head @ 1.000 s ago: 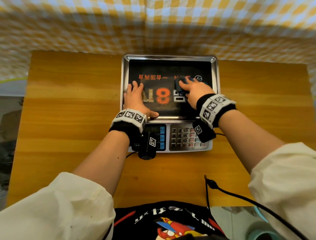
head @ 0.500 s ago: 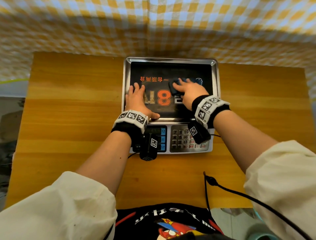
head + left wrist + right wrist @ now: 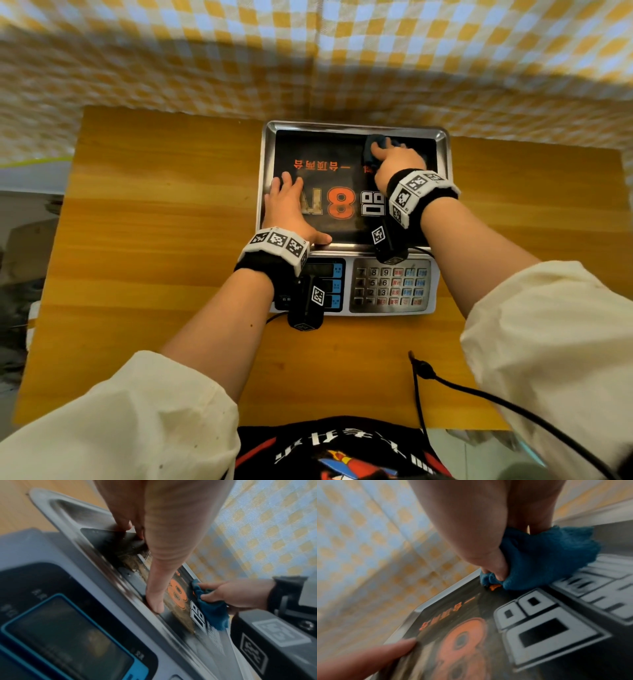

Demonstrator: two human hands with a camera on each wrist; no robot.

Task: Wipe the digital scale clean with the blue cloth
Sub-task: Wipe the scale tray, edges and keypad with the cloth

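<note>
The digital scale (image 3: 352,127) stands mid-table, a steel pan with a black printed sheet, and a keypad (image 3: 390,286) at the near side. My right hand (image 3: 394,159) grips the bunched blue cloth (image 3: 373,144) and presses it on the pan's far right part; the cloth (image 3: 539,561) shows under thumb and fingers in the right wrist view, and the same cloth (image 3: 211,608) in the left wrist view. My left hand (image 3: 287,205) lies flat on the pan's left side, fingers straight, its thumb (image 3: 154,601) along the near rim.
The wooden table (image 3: 154,240) extends to both sides of the scale. A yellow-checked cloth (image 3: 308,51) hangs right behind the table's far edge. A black cable (image 3: 479,390) runs over the near right edge.
My right hand has slid the blue cloth from the middle of the pan toward its far right corner. The left hand has stayed pressed on the left side.
</note>
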